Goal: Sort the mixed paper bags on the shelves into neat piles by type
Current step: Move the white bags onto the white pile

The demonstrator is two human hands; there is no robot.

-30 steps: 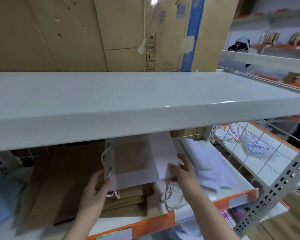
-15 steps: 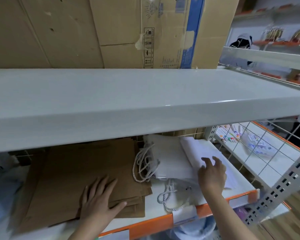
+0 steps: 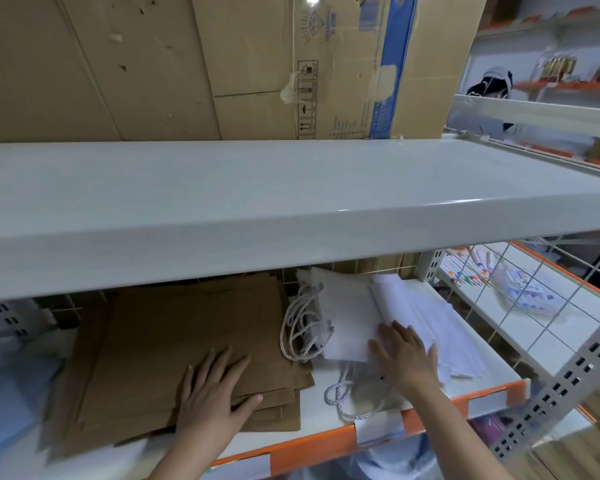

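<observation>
On the lower shelf (image 3: 329, 403) with its orange front edge, the sorting looks well advanced: a pile of flat brown kraft-paper bags (image 3: 187, 344) lies on the left half, and a pile of flat white paper bags (image 3: 354, 317) with twisted white cord handles (image 3: 302, 327) lies on the right half, the two just beside each other but not overlapping. The left hand (image 3: 215, 393) rests flat on the front part of the brown pile, fingers straight and spread, its grip wide and holding nothing. The right hand (image 3: 407, 358) lies flat on the white pile with fingers likewise extended, pressing or smoothing the top sheet, not pinching it. The step in hand seems to be squaring and settling both piles. The brown stack is fanned at its near right corner, where several edges show stepped, and the white stack is split into two skewed layers, with a further white bag and its looped cord (image 3: 347, 396) lying loose near the shelf front. The next move probably calls for nudging edges flush and lifting that stray bag onto the white pile. Above, a large brown cardboard box (image 3: 257, 64) stands on the pale grey upper shelf (image 3: 257, 188); its contents cannot be seen.
</observation>
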